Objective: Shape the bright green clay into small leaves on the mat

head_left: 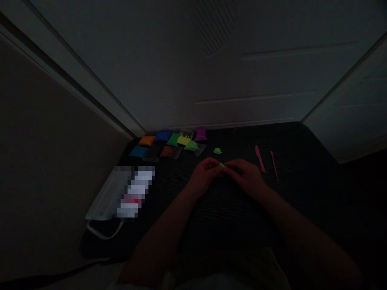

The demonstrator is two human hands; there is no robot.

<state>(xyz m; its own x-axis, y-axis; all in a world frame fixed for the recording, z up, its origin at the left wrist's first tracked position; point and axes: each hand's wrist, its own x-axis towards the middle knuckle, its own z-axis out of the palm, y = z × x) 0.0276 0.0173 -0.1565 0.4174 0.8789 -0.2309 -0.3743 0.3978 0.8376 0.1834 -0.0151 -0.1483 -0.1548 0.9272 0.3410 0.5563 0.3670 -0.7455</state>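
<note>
Between the fingertips of my left hand [204, 175] and my right hand [246, 175] is a small piece of light green modelling clay [223, 165]. Both hands are closed in a pinch around it, above the dark table, and the fingers cover part of it. Just beyond them on the table lies a light green clay shape [217, 151], rounded on top with small bits sticking out. To the right of my right hand are a pink plastic knife [259, 158] and a thin pink modelling tool [274, 165], lying side by side.
Packets of coloured clay, among them an orange packet [147, 141], a blue packet [163, 137] and a purple packet [200, 134], lie at the back left. A white face mask [105, 197] is at the left edge, beside a blurred patch. A pale panelled wall [256, 80] stands behind the table [217, 221].
</note>
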